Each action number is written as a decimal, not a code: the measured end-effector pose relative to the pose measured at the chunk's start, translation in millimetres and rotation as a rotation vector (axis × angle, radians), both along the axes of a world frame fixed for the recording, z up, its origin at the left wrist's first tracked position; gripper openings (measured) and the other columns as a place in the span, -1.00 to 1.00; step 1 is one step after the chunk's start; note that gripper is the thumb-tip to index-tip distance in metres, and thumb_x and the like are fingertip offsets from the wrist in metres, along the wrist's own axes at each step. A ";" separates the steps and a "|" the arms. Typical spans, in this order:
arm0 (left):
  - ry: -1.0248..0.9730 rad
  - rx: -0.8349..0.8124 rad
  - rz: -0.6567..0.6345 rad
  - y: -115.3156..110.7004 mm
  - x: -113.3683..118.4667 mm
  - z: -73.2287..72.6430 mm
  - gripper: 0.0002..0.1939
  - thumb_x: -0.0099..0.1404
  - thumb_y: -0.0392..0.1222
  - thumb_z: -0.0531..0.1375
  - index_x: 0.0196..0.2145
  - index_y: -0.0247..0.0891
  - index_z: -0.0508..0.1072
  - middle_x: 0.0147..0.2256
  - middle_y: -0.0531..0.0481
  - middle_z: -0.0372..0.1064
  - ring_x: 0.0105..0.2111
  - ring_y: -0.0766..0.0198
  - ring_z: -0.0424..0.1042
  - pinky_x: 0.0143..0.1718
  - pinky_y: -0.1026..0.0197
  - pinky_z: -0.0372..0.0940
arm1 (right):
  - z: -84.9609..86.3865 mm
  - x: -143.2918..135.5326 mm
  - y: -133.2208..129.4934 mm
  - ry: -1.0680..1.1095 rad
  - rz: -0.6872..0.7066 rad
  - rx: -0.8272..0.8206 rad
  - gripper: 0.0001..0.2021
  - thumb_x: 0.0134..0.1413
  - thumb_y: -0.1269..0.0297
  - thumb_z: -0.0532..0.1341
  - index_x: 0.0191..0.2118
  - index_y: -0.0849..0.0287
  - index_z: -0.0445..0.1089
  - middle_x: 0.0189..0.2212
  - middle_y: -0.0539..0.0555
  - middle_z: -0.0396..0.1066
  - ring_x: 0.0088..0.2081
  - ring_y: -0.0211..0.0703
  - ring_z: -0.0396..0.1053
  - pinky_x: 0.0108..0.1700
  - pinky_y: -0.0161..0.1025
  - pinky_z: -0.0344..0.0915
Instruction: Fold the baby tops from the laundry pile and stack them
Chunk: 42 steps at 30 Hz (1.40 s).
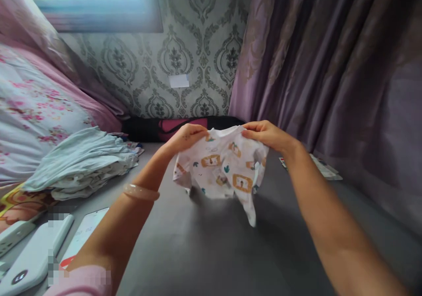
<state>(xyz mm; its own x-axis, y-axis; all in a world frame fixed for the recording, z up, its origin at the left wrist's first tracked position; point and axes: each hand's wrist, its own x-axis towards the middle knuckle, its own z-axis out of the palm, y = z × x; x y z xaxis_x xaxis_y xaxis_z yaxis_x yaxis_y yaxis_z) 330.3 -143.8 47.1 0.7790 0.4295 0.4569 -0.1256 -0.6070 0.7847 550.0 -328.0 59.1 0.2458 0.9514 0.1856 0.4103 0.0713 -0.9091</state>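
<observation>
A small white baby shirt (pixel 214 168) printed with tan lion faces and green leaves hangs between my hands, its neckline at the top. My left hand (pixel 188 136) pinches it at one shoulder, beside the collar. At the opposite shoulder, my right hand (pixel 265 134) grips the cloth between thumb and fingers. The shirt's lower part hangs loose over the grey sheet (pixel 204 252), with one pointed end dangling lowest on the right. Whether that end touches the sheet I cannot tell.
A pile of pale green and white clothes (pixel 89 159) lies on the left. Nearer are a phone (pixel 87 230), a white device (pixel 36 256) and a power strip (pixel 15 236). A black and magenta roll (pixel 181 126) lies along the wall. Flat papers (pixel 325 168) rest beyond my right forearm, by purple curtains (pixel 316 67).
</observation>
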 end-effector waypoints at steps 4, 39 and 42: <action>-0.068 -0.069 -0.012 -5.5 4.2 -0.6 -0.57 0.19 0.17 0.20 -0.31 -0.30 0.55 -0.43 -0.03 0.49 -0.41 0.27 0.44 -0.42 0.28 0.32 | -0.7 -1.0 -2.1 0.008 -0.021 0.003 -0.58 -0.19 -0.04 0.40 -0.20 0.11 0.54 -0.40 0.02 0.54 -0.40 -0.17 0.46 -0.38 -0.28 0.38; 0.090 0.445 0.200 12.3 16.0 -8.4 -0.66 0.27 0.03 0.12 -0.30 -0.28 0.54 -0.36 -0.05 0.50 -0.39 0.26 0.39 -0.36 0.28 0.23 | -0.1 6.1 16.8 -0.282 -0.146 0.131 -0.57 -0.10 -0.11 0.30 -0.30 0.19 0.51 -0.41 0.05 0.50 -0.39 -0.17 0.40 -0.38 -0.27 0.30; 0.123 0.578 0.320 23.7 11.9 -15.2 -0.66 0.31 0.03 0.07 -0.31 -0.26 0.51 -0.37 -0.07 0.48 -0.39 0.24 0.38 -0.34 0.25 0.21 | -4.1 11.8 18.7 -0.356 -0.233 0.206 -0.60 0.03 -0.09 0.22 -0.25 0.19 0.48 -0.36 0.07 0.49 -0.35 -0.14 0.39 -0.32 -0.24 0.31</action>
